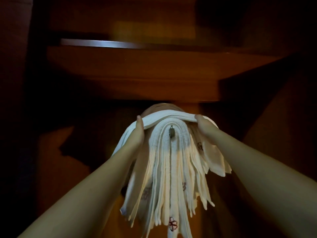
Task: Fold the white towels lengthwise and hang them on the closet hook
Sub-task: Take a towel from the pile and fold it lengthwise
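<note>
left hand (139,130): raised in front of the closet, thumb on top and fingers hidden under the left end of the top towel, gripping it
right hand (202,123): level with the left hand, fingers curled over the right end of the same towel, gripping it
top towel (169,117): folded white strip stretched between the two hands, lying across the crown of the hanging pile, its loose end falling behind the left hand
hanging towels (171,177): thick bunch of white folded towels draped over the hook, just below and between the hands, ends dangling down past the forearms; some carry small red flower stitching
hook (172,132): small metal piece poking out of the middle of the pile, between the two hands and slightly below them
closet (133,73): dark brown wood, a shelf edge running across above the hands
rail (101,43): pale metal bar well above the hands, near the top of the closet
</note>
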`<state>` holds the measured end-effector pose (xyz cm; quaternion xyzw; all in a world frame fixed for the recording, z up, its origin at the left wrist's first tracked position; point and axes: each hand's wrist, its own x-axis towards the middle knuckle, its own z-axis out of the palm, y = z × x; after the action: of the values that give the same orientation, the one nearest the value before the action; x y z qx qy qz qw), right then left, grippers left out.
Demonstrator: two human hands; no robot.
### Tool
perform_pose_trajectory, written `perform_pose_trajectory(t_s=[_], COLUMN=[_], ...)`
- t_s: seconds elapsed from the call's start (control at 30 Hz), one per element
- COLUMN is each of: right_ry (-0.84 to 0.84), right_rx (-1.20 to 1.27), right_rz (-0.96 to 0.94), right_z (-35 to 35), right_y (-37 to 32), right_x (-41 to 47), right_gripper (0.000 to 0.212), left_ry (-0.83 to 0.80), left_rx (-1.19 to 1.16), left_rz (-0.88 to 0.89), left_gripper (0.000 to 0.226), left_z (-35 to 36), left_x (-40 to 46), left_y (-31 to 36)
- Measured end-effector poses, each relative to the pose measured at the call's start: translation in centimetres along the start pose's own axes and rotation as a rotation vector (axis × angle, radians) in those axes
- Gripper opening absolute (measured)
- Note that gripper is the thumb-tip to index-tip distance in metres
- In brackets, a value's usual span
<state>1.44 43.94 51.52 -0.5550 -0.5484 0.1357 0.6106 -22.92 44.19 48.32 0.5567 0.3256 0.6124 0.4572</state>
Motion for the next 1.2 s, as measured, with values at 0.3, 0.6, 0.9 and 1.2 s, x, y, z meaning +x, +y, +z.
perform_pose_trajectory(t_s=[0.3, 0.6, 0.9, 1.2], right_ry=[-0.142, -0.168, -0.277, -0.357], right_rx=[0.008, 0.068, -0.229, -0.601], right_rz=[0.119, 0.209, 0.218, 0.221], right_z=[3.1, 3.2, 0.6, -0.4], right_y=[2.8, 5.0, 11.9, 13.3], right_x=[-2.1, -4.3, -10.4, -20.1], right_gripper=[0.057, 0.076, 0.068, 0.05], left_ry=[0.092, 0.155, 0.342, -0.025], left_rx=[0.038, -0.208, -0.26, 0.193], left_rz=[-0.061, -0.164, -0.451, -0.494], left_gripper=[0.053, 0.043, 0.038, 0.047], left_z=[1.7, 1.2, -3.4, -6.8], left_x=[-1.2, -4.9, -10.8, -16.9], left_y=[-3.2, -5.1, -11.5, -15.4])
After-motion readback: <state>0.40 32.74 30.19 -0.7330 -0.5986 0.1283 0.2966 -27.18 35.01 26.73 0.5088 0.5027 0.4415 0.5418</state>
